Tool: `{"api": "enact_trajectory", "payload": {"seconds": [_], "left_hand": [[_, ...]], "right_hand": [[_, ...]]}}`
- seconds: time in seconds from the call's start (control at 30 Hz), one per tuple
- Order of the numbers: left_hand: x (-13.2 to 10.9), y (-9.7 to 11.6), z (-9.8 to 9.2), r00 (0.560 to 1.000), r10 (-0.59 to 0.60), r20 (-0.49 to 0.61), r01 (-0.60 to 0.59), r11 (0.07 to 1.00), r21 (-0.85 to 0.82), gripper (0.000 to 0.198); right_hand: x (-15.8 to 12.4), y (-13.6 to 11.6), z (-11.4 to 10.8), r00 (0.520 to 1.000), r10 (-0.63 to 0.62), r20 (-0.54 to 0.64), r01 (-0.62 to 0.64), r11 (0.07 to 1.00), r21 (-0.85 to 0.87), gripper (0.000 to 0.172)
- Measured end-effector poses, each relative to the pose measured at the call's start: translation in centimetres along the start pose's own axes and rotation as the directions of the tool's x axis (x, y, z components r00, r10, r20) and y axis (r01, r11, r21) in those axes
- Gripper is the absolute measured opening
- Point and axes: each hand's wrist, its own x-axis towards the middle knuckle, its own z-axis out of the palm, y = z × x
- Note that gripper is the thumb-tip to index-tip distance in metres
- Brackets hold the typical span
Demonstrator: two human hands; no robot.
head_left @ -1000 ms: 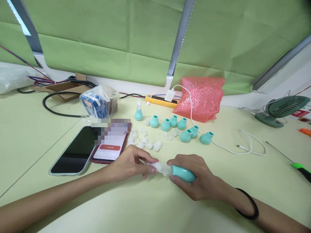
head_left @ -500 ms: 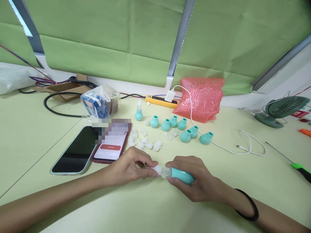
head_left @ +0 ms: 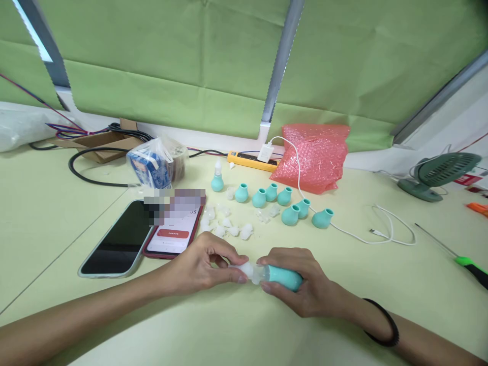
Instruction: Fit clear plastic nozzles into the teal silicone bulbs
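Note:
My right hand [head_left: 301, 284] is wrapped round a teal rubber bulb [head_left: 284, 277] that lies sideways just above the table. My left hand [head_left: 198, 267] pinches a clear plastic tip [head_left: 246, 268] that sits at the bulb's mouth. Beyond my hands, several loose clear tips [head_left: 229, 223] lie scattered on the table. Behind them stands a row of several teal bulbs [head_left: 282, 203] with open mouths. One bulb with a tip fitted [head_left: 217, 178] stands upright at the left end of the row.
Two phones [head_left: 145, 239] lie at the left. A pink bubble-wrap bag [head_left: 312, 155], a yellow power strip [head_left: 251, 160] and a white charging cable [head_left: 366, 231] are behind. A green fan [head_left: 438, 175] and a green-handled screwdriver [head_left: 468, 264] sit at the right.
Both hands have shifted slightly towards me and to the left, with the clear tip pressed closer against the bulb's mouth. Everything else on the table is unmoved.

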Motion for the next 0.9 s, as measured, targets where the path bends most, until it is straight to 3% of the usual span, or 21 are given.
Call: {"api": "enact_trajectory", "payload": {"seconds": [0.17,0.37,0.47,0.6,0.67,0.77,0.9], "left_hand": [[-0.2,-0.3,0.3,0.994,0.031,-0.109,-0.031,1.000,-0.001,0.022],[-0.5,-0.9,1.1,0.983,0.043,-0.180,-0.038,0.999,0.031,0.026],[-0.6,-1.1,1.3,0.967,0.181,-0.178,-0.154,0.976,0.154,0.021],[-0.7,-1.4,1.6,0.876,0.462,-0.139,-0.385,0.844,0.374,0.018],[-0.9,-1.5,1.8,0.834,0.541,-0.111,-0.440,0.772,0.458,0.019],[-1.2,-1.8,2.4,0.784,0.620,-0.031,-0.506,0.669,0.544,0.022],[-1.6,-2.2,2.8,0.746,0.666,0.007,-0.517,0.572,0.636,0.035]], "right_hand": [[0.2,0.0,0.0,0.997,-0.038,-0.064,0.038,0.999,0.011,0.022],[0.2,0.1,0.1,0.974,-0.160,-0.159,0.126,0.970,-0.206,0.027],[0.1,0.5,0.3,0.971,-0.181,-0.154,0.146,0.966,-0.212,0.029],[0.1,0.9,0.6,0.971,-0.183,-0.156,0.161,0.976,-0.144,0.029],[0.2,0.7,0.5,0.976,-0.179,-0.120,0.161,0.975,-0.151,0.026],[0.4,0.0,0.2,0.989,-0.143,0.025,0.145,0.963,-0.226,0.018],[0.6,-1.0,-0.8,0.977,-0.062,0.202,0.118,0.953,-0.279,0.014]]}}
